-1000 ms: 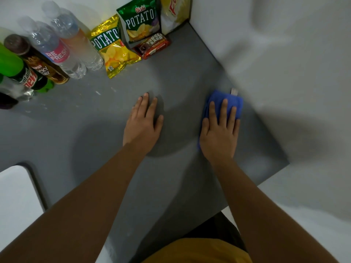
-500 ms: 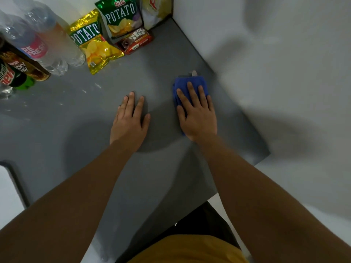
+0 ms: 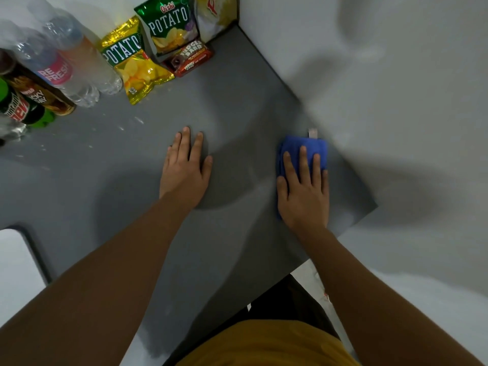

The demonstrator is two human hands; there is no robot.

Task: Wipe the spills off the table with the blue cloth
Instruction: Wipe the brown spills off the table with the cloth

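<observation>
The right hand (image 3: 303, 191) lies flat with straight fingers pressing the blue cloth (image 3: 301, 151) onto the grey table (image 3: 237, 107), right of the frame's centre near the table's right edge. The folded cloth's long axis runs from lower frame to upper frame, along the fingers, its far end pointing up. The left hand (image 3: 184, 170) rests flat and relaxed at centre, holding nothing.

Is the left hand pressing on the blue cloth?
No, the left hand lies flat on the bare grey table; the right hand presses the blue cloth.
</observation>
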